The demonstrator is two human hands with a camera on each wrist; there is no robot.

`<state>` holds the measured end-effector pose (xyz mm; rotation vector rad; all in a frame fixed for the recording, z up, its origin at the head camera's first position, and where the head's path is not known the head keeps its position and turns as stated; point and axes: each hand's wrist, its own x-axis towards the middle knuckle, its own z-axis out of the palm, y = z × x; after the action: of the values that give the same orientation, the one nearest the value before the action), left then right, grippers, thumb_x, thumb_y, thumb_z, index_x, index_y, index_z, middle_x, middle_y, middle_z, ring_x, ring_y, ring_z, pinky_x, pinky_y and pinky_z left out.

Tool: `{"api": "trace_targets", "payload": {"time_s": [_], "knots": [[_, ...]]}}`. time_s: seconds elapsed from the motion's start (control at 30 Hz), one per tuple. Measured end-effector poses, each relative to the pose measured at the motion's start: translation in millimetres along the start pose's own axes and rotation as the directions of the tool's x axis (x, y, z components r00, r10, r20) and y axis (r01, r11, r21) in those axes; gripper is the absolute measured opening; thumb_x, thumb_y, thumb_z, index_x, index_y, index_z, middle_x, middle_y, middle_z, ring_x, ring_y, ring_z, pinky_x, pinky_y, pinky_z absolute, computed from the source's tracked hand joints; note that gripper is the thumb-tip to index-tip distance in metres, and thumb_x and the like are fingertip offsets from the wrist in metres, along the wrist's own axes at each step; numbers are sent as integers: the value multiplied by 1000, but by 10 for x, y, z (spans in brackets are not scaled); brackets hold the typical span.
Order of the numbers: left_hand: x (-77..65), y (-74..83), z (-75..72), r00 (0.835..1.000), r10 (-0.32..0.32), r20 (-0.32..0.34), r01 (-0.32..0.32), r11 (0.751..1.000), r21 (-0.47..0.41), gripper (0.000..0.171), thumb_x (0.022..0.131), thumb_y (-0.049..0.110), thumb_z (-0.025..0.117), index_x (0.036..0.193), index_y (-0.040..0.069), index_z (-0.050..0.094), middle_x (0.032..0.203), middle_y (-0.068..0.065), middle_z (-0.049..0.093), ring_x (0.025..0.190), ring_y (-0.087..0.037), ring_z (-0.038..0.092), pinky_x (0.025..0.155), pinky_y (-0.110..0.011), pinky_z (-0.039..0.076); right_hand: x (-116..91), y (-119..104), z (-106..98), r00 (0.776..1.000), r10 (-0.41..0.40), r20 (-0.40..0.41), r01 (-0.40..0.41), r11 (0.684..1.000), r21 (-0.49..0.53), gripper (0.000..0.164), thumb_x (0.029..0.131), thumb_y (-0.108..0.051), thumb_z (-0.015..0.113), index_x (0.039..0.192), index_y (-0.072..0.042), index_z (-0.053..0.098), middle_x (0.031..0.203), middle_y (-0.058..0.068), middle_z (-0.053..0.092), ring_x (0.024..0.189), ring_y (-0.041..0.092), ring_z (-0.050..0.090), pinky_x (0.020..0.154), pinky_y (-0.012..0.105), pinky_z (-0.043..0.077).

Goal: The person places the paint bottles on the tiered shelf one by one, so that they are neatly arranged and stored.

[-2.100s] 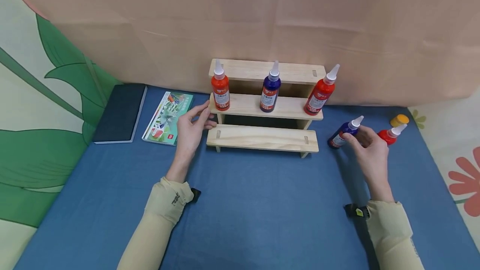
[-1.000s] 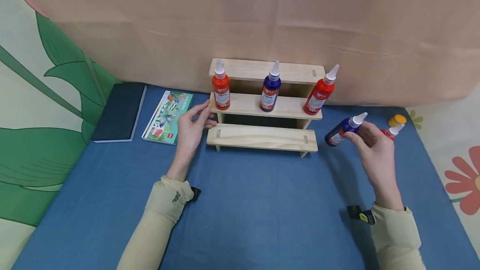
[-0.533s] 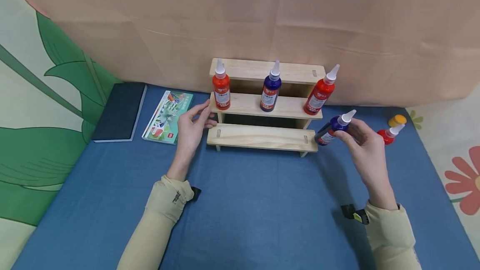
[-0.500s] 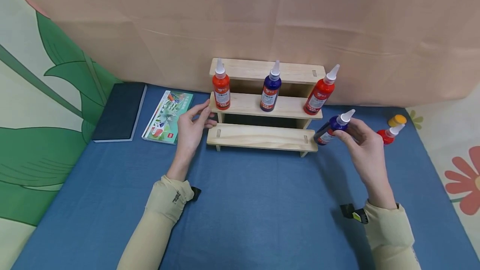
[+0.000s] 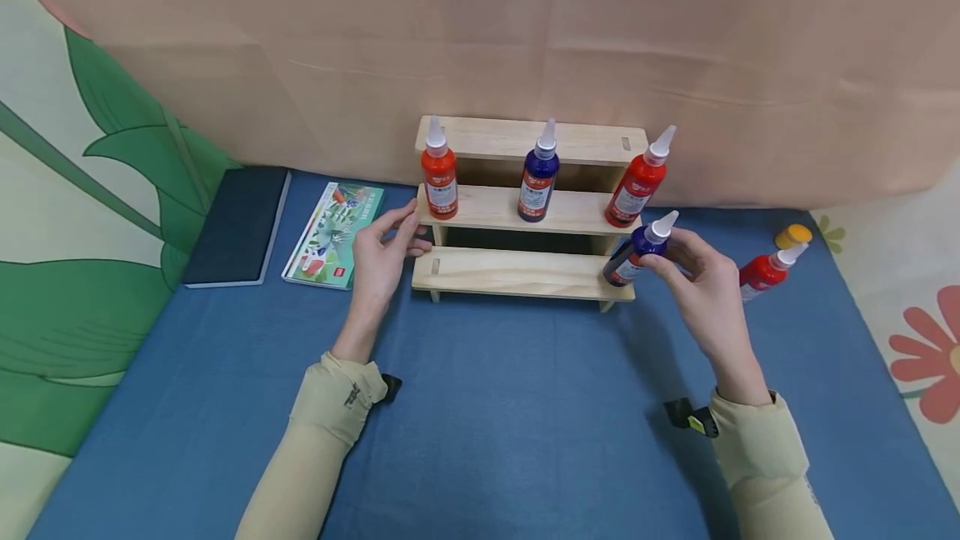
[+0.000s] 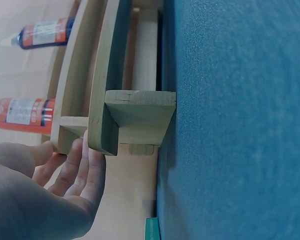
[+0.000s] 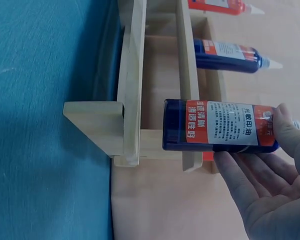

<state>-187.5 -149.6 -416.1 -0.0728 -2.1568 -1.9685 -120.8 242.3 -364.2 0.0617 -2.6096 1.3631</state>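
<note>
My right hand [image 5: 697,290] pinches a blue ink bottle [image 7: 220,125] between thumb and fingers, near its white nozzle cap. Its base hangs a little above the right end of the lowest tier of a wooden three-tier rack [image 5: 517,273]. At the rack's left end, my left hand [image 5: 382,257] holds the edge, thumb at the middle tier and fingertips reaching down to the lowest one. Standing on the middle tier are an orange-red bottle [image 5: 440,177] at left, another blue bottle [image 5: 537,182] at centre and a red bottle [image 5: 636,190] at right.
Another red bottle [image 5: 765,272] stands on the blue cloth right of my right hand, with a yellow cap [image 5: 793,235] behind it. Left of the rack lie a colourful booklet [image 5: 333,236] and a dark notebook [image 5: 236,227]. A beige curtain [image 5: 525,40] hangs close behind.
My right hand has lifted the blue bottle off the cloth and carried it leftward to the rack's lowest tier, uncovering more of the red bottle behind. The left hand has stayed put.
</note>
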Motion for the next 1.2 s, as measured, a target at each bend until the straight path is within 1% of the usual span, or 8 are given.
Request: {"api": "trace_targets", "payload": {"time_s": [0.1, 0.17, 0.27, 0.37, 0.43, 0.7, 0.93, 1.2], "knots": [[-3, -8, -2, 1000, 7, -1, -7, 1000, -6, 37, 111, 17, 64, 143, -1, 66, 112, -32, 69, 78, -15, 75, 77, -26, 65, 7, -2, 24, 1000, 0, 17, 0, 1000, 6, 49, 105, -21, 73, 149, -4, 61, 140, 17, 68, 128, 35, 65, 105, 27, 54], [-8, -8, -1, 1000, 12, 0, -12, 1000, -7, 37, 111, 17, 64, 143, -1, 67, 111, -30, 70, 77, -15, 75, 76, -26, 66, 3, 5, 39, 1000, 4, 27, -5, 1000, 9, 50, 105, -22, 73, 150, -3, 61, 141, 17, 68, 129, 35, 65, 105, 28, 54], [-15, -7, 4, 1000, 14, 1, -14, 1000, -6, 37, 111, 17, 64, 143, -1, 67, 109, -28, 71, 77, -14, 75, 75, -26, 66, -5, 19, 58, 999, 8, 36, -9, 1000, 13, 51, 105, -23, 73, 150, -3, 60, 141, 18, 67, 129, 35, 65, 109, 44, 55], [-19, -11, 6, 1000, 11, 2, -11, 1000, 0, 37, 111, 17, 64, 143, -1, 66, 110, -30, 70, 77, -13, 74, 76, -26, 66, -12, 31, 74, 999, 13, 46, -14, 1000, 18, 51, 105, -23, 73, 150, -2, 60, 140, 18, 67, 128, 35, 65, 109, 62, 52], [-20, -12, 8, 1000, 10, 4, -10, 1000, 3, 37, 111, 17, 64, 143, -1, 66, 111, -31, 70, 77, -13, 74, 77, -26, 66, -14, 40, 82, 999, 11, 51, -12, 1000, 19, 51, 105, -23, 73, 150, -2, 60, 140, 19, 67, 128, 36, 65, 109, 66, 50], [-13, -17, 5, 1000, 7, 5, -7, 1000, 12, 38, 111, 18, 64, 143, -1, 66, 113, -31, 70, 77, -12, 74, 77, -25, 65, -4, 60, 99, 998, 13, 64, -16, 999, 43, 53, 106, -22, 72, 151, 1, 57, 142, 24, 64, 131, 42, 61, 111, 71, 46], [-10, -16, -6, 1000, 23, 4, -23, 1000, -18, 37, 111, 16, 63, 143, -3, 66, 112, -34, 68, 77, -15, 75, 78, -25, 65, 13, 49, 100, 996, 28, 88, -33, 998, 56, 55, 107, -23, 71, 154, -1, 55, 147, 21, 62, 134, 40, 59, 112, 68, 47], [-9, -11, -9, 1000, 15, 0, -15, 1000, -9, 37, 110, 15, 64, 143, -2, 66, 111, -29, 70, 77, -15, 74, 78, -28, 66, 15, 53, 63, 997, 26, 72, -30, 998, 56, 58, 107, -22, 70, 158, -1, 50, 152, 23, 57, 137, 44, 56, 109, 71, 47]]}}
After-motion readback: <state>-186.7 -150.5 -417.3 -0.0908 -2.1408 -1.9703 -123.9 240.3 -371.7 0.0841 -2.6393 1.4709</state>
